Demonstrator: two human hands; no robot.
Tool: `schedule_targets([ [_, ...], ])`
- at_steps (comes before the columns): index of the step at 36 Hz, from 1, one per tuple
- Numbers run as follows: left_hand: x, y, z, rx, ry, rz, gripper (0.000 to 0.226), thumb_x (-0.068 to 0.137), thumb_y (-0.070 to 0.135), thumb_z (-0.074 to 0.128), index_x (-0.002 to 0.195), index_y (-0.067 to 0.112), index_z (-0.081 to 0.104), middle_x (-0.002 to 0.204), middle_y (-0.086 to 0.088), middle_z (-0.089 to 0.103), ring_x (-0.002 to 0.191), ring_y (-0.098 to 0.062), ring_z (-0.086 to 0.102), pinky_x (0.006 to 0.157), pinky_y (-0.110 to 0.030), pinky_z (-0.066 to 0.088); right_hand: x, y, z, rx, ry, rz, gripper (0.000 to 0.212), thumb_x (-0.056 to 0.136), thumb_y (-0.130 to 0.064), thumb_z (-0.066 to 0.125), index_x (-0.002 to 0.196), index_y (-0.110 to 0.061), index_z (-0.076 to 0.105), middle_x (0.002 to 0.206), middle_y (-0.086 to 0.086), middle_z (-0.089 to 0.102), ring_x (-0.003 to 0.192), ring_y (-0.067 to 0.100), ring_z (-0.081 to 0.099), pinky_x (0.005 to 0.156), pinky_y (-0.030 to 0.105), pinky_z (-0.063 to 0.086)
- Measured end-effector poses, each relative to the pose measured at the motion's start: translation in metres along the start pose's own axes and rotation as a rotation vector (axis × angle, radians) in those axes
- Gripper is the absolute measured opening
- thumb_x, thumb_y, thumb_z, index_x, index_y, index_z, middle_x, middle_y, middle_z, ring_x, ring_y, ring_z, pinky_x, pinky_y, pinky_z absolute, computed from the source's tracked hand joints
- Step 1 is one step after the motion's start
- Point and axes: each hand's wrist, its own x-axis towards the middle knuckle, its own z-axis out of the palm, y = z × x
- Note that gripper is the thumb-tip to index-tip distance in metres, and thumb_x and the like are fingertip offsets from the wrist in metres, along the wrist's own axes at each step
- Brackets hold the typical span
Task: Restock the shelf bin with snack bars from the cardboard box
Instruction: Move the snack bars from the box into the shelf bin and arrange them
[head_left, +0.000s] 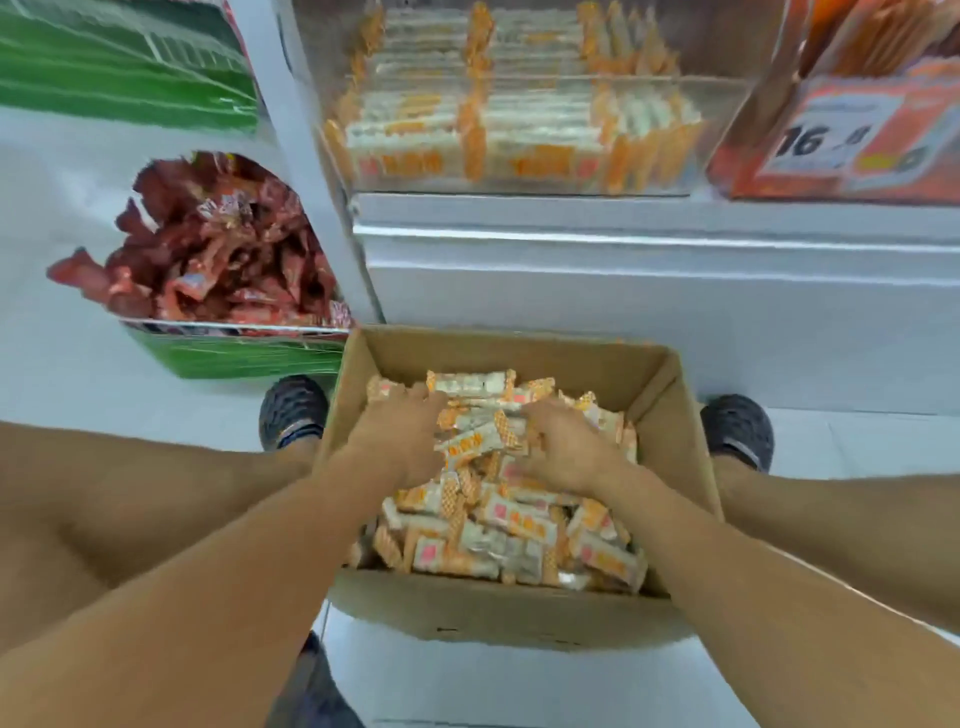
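An open cardboard box (675, 415) stands on the floor between my feet, heaped with orange-and-white wrapped snack bars (514, 525). My left hand (402, 436) and my right hand (566, 447) are both down in the pile, palms down, fingers curled into the bars and closing on a bunch lying between them. The fingertips are buried among the wrappers. Above, on the white shelf, a clear plastic bin (519, 130) holds rows of the same bars.
A green bin of red wrapped snacks (218, 260) sits at the left. At upper left lie green packs (124, 62), and an orange display box with a "16" price tag (841, 140) stands at upper right. My shoes (293, 410) flank the box on the white floor.
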Motion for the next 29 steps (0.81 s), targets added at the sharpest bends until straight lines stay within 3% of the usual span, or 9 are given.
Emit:
schedule_targets([
  [3,-0.007,-0.006,0.040,-0.125,-0.099,-0.173,0.077,0.089,0.040,0.063,0.150,0.018,0.022,0.157,-0.006,0.019,0.144,-0.033,0.020,0.109,-0.048,0.038,-0.013,0.011,0.032,0.057,-0.123,0.046,0.112,0.075,-0.061,0.076,0.158,-0.026,0.011,0.165,0.004,0.014,0.147,0.028,0.027,0.113,0.043,0.037],
  [5,-0.005,-0.003,0.045,-0.154,-0.146,-0.228,0.080,0.088,0.038,0.065,0.151,0.020,0.020,0.159,-0.005,0.014,0.144,-0.035,0.017,0.110,-0.050,0.036,-0.012,0.013,0.037,0.032,-0.039,0.098,0.109,0.075,-0.056,0.079,0.155,-0.026,0.011,0.154,0.009,0.033,0.131,0.030,0.048,0.098,0.044,0.049],
  [7,0.000,-0.001,0.044,-0.136,-0.199,-0.250,0.068,0.087,0.032,0.065,0.145,0.022,0.031,0.154,-0.006,0.024,0.138,-0.038,0.029,0.106,-0.052,0.041,-0.007,0.010,0.030,0.021,-0.017,0.216,0.103,0.076,-0.049,0.082,0.151,-0.019,0.017,0.132,0.011,0.053,0.108,0.030,0.060,0.081,0.041,0.055],
  [10,0.002,-0.002,0.047,-0.006,-0.292,-0.216,0.064,0.087,0.026,0.063,0.144,0.023,0.034,0.147,-0.004,0.034,0.129,-0.036,0.043,0.100,-0.049,0.047,0.000,0.010,0.027,-0.083,-0.098,0.261,0.076,0.078,-0.051,0.079,0.129,-0.012,0.039,0.117,0.008,0.059,0.099,0.027,0.059,0.078,0.040,0.054],
  [13,0.004,-0.005,0.051,0.006,-0.315,-0.189,0.087,0.084,0.019,0.068,0.155,0.025,0.017,0.153,-0.005,0.028,0.132,-0.035,0.044,0.099,-0.048,0.049,0.004,0.011,0.030,-0.114,-0.073,0.262,0.041,0.086,-0.036,0.074,0.112,-0.014,0.051,0.112,0.008,0.061,0.091,0.024,0.056,0.073,0.036,0.051],
  [18,0.007,-0.006,0.039,-0.014,-0.437,-0.113,0.129,0.069,0.002,0.085,0.158,0.029,-0.004,0.159,-0.009,0.015,0.142,-0.038,0.032,0.103,-0.048,0.047,0.005,0.011,0.029,-0.164,-0.032,0.259,0.028,0.085,-0.032,0.076,0.096,-0.015,0.057,0.094,0.003,0.061,0.085,0.023,0.061,0.069,0.035,0.054],
  [23,0.003,-0.012,0.035,0.054,-0.348,-0.066,0.105,0.077,-0.017,0.066,0.156,0.017,0.005,0.150,-0.016,0.029,0.123,-0.036,0.053,0.092,-0.041,0.053,0.004,0.026,0.025,-0.114,-0.114,0.264,0.039,0.087,-0.019,0.071,0.124,-0.016,0.060,0.115,0.006,0.063,0.098,0.025,0.063,0.080,0.038,0.057],
  [26,0.000,-0.012,0.035,0.110,-0.236,-0.064,0.092,0.080,-0.017,0.062,0.152,0.010,0.013,0.146,-0.019,0.036,0.113,-0.035,0.060,0.080,-0.038,0.055,0.001,0.034,0.020,-0.022,-0.153,0.278,0.039,0.086,-0.021,0.075,0.120,-0.014,0.059,0.105,0.004,0.059,0.091,0.022,0.057,0.070,0.032,0.047],
  [29,-0.002,-0.007,0.032,0.166,-0.237,-0.020,0.086,0.082,-0.018,0.056,0.152,0.010,0.015,0.145,-0.021,0.036,0.116,-0.036,0.058,0.086,-0.042,0.055,0.001,0.035,0.010,0.065,-0.167,0.261,0.037,0.083,-0.025,0.079,0.114,-0.011,0.064,0.093,0.003,0.059,0.088,0.024,0.058,0.070,0.035,0.047],
])
